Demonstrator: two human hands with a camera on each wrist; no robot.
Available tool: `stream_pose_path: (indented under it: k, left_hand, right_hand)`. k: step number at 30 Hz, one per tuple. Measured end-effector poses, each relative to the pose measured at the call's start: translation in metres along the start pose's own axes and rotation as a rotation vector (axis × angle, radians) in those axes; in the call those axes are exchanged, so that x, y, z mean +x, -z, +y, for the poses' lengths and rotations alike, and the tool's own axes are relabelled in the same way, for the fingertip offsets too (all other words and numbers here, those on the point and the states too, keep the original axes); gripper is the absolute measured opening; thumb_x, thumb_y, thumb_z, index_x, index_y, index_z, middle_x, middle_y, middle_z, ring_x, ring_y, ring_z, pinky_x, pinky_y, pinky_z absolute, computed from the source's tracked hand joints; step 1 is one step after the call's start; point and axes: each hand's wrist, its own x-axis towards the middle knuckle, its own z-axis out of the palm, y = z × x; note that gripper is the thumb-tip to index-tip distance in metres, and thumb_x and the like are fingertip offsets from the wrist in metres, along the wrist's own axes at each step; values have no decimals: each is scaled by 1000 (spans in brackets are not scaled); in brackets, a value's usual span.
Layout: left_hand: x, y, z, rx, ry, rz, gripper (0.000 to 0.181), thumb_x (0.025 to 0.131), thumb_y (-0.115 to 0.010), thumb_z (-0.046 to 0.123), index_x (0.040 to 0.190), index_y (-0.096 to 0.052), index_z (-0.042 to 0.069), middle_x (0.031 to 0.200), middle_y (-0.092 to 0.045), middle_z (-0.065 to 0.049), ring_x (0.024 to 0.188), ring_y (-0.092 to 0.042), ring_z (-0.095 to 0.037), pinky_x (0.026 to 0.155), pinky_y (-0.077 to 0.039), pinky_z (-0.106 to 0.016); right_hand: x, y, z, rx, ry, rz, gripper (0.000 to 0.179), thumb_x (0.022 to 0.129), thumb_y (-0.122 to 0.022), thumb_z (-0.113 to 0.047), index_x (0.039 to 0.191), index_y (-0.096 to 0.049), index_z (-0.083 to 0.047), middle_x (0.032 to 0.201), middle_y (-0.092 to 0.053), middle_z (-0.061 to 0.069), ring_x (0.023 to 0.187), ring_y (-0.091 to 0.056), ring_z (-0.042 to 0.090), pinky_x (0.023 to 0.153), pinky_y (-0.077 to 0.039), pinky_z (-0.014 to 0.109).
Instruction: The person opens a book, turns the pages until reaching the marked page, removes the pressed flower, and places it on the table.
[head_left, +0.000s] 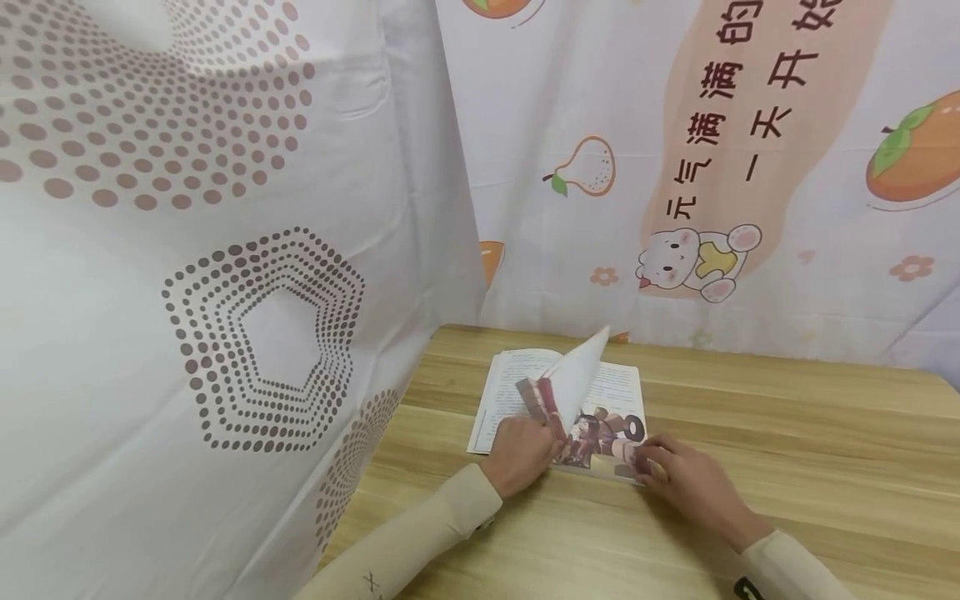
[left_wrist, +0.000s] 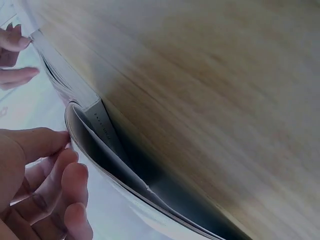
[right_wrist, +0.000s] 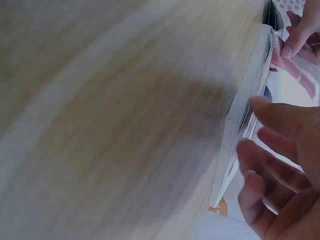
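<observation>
An open book (head_left: 517,375) lies on the wooden table, printed text on its left side and a coloured picture on the right. One leaf (head_left: 581,371) stands up from the middle, curving leftward. My left hand (head_left: 521,454) pinches the lower edge of the turning leaf between thumb and fingers; in the left wrist view the curled paper (left_wrist: 107,165) bows out beside the fingertips. At the lower right corner of the book is my right hand (head_left: 693,483). Its thumb (right_wrist: 280,117) touches the page edges (right_wrist: 245,107), with the other fingers loosely bent and apart from it.
The wooden table (head_left: 787,433) extends to the right of the book. A white dotted cloth (head_left: 262,333) hangs close along the left side. Behind the table hangs a printed curtain (head_left: 562,275) with fruit, a cartoon animal and writing.
</observation>
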Motion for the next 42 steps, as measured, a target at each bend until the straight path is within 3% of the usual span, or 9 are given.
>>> stream_pose_path:
  k: [3, 7, 11, 14, 19, 23, 31, 36, 42]
  left_hand:
    - [0, -1, 1, -10, -9, 10, 21, 98, -70, 34, 86, -72, 16, 57, -53, 6, 45, -42, -8, 39, -32, -27]
    - [1, 0, 0, -22, -21, -10, 19, 96, -72, 27, 81, -69, 16, 65, -58, 4, 50, -47, -9, 41, -34, -25]
    - [-1, -1, -1, -25, -22, -22, 8, 92, -76, 24, 91, -75, 16, 79, -64, 2, 65, -55, -12, 46, -41, -24]
    - [-1, -2, -1, -14, -39, -28, 9, 91, -77, 25, 98, -78, 19, 88, -67, 3, 74, -54, -13, 52, -43, -23]
    - [0, -3, -1, -25, -79, -62, 8, 92, -76, 23, 96, -80, 19, 91, -69, 5, 76, -52, -12, 57, -42, -21]
    - [1, -2, 0, -59, -84, -98, 9, 93, -74, 24, 99, -80, 19, 92, -68, 5, 77, -53, -12, 59, -42, -21]
    - [4, -1, 6, -99, -75, -185, 27, 100, -62, 47, 110, -77, 27, 91, -62, 3, 75, -47, -14, 57, -36, -23]
    - [5, -1, 8, -82, -68, -244, 45, 95, -61, 65, 116, -76, 28, 93, -59, 3, 80, -46, -14, 58, -35, -24]
    - [6, 0, 11, -63, -66, -261, 54, 89, -60, 74, 112, -76, 28, 97, -60, 2, 82, -49, -15, 57, -37, -24]
  right_hand:
    - [-2, 0, -1, 3, -11, -50, 27, 78, -90, -22, 101, -78, -15, 106, -72, 1, 81, -71, 19, 64, -58, 38]
    - [0, 1, 0, -24, 28, -52, 17, 80, -88, -19, 94, -79, -17, 98, -72, -2, 78, -70, 16, 63, -57, 36]
    - [1, 1, 2, -54, 95, -6, 12, 80, -87, -14, 88, -79, -18, 89, -70, -8, 70, -67, 11, 57, -52, 32]
    - [0, -1, 3, -66, 126, 25, 14, 79, -87, -12, 85, -77, -18, 85, -67, -9, 64, -62, 8, 52, -49, 30]
    - [0, -2, 4, -88, 150, 62, 17, 76, -86, -10, 81, -72, -19, 79, -60, -12, 54, -47, 3, 46, -40, 27]
    - [0, -3, 5, -89, 164, 87, 18, 75, -86, -8, 80, -72, -19, 80, -60, -11, 53, -46, 3, 45, -38, 27]
    - [1, -2, 5, -81, 181, 98, 18, 73, -86, -6, 82, -75, -17, 82, -64, -9, 53, -48, 3, 45, -39, 26]
    - [2, -2, 6, -80, 171, 100, 18, 72, -85, -5, 80, -74, -17, 80, -64, -9, 54, -46, 2, 46, -40, 27]
    - [3, 1, 5, -18, 134, 115, 22, 70, -90, -6, 78, -74, -20, 79, -64, -11, 59, -49, -2, 49, -43, 27]
